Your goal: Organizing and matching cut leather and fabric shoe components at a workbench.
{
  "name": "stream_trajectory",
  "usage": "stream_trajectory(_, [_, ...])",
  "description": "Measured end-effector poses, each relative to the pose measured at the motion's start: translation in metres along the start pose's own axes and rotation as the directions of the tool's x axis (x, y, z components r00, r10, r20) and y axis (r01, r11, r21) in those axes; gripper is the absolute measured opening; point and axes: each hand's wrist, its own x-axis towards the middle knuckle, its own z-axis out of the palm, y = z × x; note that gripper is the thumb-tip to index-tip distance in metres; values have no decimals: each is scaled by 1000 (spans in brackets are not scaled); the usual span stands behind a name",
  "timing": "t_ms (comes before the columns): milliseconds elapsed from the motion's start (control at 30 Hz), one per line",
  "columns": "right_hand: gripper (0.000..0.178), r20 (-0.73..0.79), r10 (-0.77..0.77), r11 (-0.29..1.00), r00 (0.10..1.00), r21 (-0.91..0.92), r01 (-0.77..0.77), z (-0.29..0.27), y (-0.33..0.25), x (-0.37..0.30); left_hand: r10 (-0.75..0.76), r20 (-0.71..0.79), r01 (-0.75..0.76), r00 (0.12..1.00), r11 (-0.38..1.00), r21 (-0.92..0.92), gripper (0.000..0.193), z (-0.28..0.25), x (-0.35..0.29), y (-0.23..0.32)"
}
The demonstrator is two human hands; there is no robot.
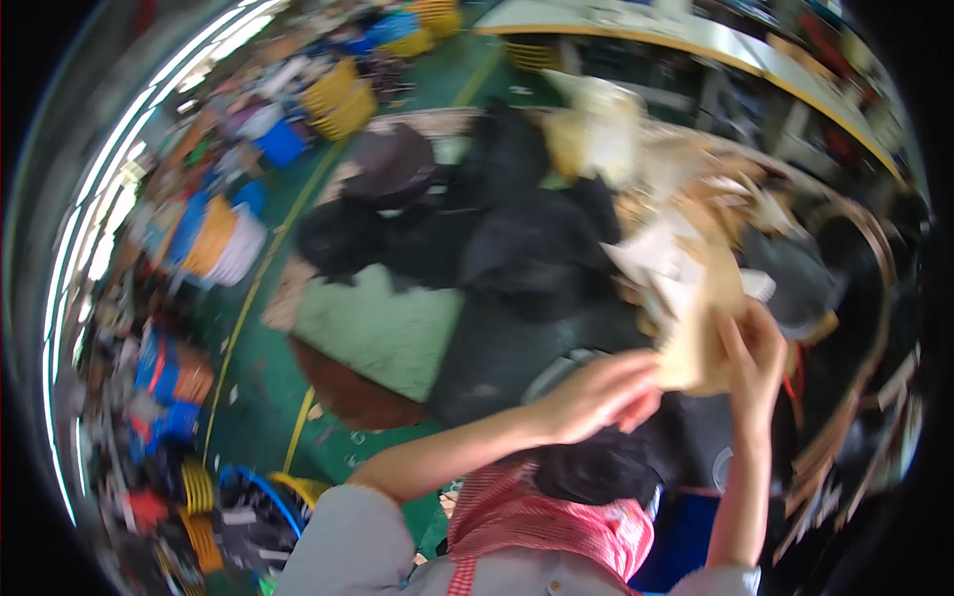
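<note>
A pale tan, sheet-like piece (701, 343) hangs between my hands at the right of centre, smeared by motion. My right hand (757, 350) pinches its right edge between thumb and fingers. At the lower left corner of the piece, my left hand (604, 395) has its fingers curled and closed against the edge; the exact fingertip contact is blurred. Crumpled white and tan sheets (661, 253) lie just beyond the piece. Left of them, dark pieces of material (532, 243) are heaped on the table.
The table has a pale green surface (383, 333) at left. A clear and yellowish plastic bag (606, 129) stands at its far side. Yellow baskets (340, 99) and blue containers (281, 142) line the green floor at left. A long white bench (636, 22) crosses the back.
</note>
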Motion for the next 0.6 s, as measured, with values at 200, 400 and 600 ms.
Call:
stream_trajectory(200, [9,159,-48,997,986,-49,56,10,-13,-51,138,-52,-118,989,953,279,28,16,6,1])
stream_trajectory(400, [8,334,-68,978,940,-165,130,7,-2,-45,340,-22,-225,940,669,708,9,12,-11,-10])
stream_trajectory(600, [13,126,-143,939,982,-296,175,20,-22,-58,553,-113,-190,825,461,867,11,31,0,-16])
